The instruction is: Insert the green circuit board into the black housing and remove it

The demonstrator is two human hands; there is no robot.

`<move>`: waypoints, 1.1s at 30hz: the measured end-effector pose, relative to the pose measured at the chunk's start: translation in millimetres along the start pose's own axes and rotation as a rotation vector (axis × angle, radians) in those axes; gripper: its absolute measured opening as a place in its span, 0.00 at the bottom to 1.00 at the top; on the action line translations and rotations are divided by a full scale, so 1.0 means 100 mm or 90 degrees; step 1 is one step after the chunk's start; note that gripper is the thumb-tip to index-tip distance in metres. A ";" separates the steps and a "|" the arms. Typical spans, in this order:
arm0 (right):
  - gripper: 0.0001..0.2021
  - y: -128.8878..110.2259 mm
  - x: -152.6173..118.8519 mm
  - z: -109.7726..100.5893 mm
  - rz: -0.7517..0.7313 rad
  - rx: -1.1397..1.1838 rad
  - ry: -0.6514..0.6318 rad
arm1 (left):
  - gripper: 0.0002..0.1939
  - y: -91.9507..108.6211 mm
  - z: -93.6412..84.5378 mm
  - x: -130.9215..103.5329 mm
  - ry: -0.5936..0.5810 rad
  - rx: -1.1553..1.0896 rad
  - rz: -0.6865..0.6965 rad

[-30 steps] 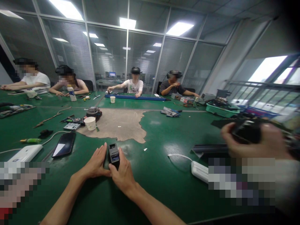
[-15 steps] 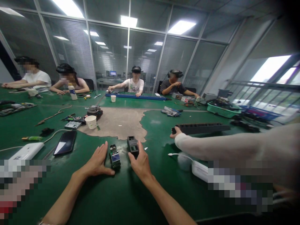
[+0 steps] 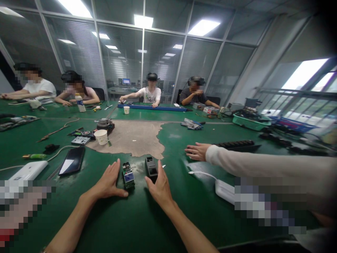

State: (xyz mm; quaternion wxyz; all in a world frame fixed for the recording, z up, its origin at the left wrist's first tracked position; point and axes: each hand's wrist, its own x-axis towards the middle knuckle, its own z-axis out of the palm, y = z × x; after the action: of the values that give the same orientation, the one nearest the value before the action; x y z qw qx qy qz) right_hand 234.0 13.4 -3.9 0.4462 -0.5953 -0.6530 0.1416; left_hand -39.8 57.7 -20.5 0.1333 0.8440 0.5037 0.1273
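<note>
My left hand (image 3: pixel 112 181) rests on the green table with its fingers stretched out and nothing in it. Just right of its thumb lies a small circuit board module (image 3: pixel 129 177) with a bluish block on top. Farther right is a black plastic housing (image 3: pixel 151 168) with square openings. Beside the housing's near right side is my right hand (image 3: pixel 161 188), thumb and fingers apart. Whether the right fingers touch the housing is hard to tell.
A co-worker's hand (image 3: pixel 198 151) lies on the table at right, near a long black strip (image 3: pixel 237 144). Also around are a white adapter (image 3: pixel 224 190), a dark phone (image 3: pixel 72 161), a paper cup (image 3: pixel 101 137) and a green basket (image 3: pixel 250 121).
My right fingers have straightened beside the housing, which has shifted slightly right. The co-worker's hand has left the strip's end and lies flat nearer. My left hand keeps its place.
</note>
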 end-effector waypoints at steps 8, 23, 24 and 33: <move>0.38 -0.10 0.05 -0.06 0.031 0.070 -0.016 | 0.74 0.00 0.01 0.00 -0.008 0.003 -0.003; 0.40 -0.80 0.13 0.22 -0.071 0.100 -0.149 | 0.76 -0.03 0.06 -0.01 0.048 0.006 0.019; 0.41 -0.82 0.13 0.23 -0.071 0.090 -0.158 | 0.76 -0.03 0.06 -0.01 0.049 0.004 0.019; 0.42 -0.78 -0.01 0.31 -0.090 0.024 -0.171 | 0.73 0.03 0.01 0.00 0.037 0.007 0.013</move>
State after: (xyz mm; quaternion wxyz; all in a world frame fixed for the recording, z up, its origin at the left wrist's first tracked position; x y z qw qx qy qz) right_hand 159.7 3.6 33.5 0.3749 -0.5150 -0.7442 0.2008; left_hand -36.8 56.2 -20.2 0.1125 0.8458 0.4993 0.1508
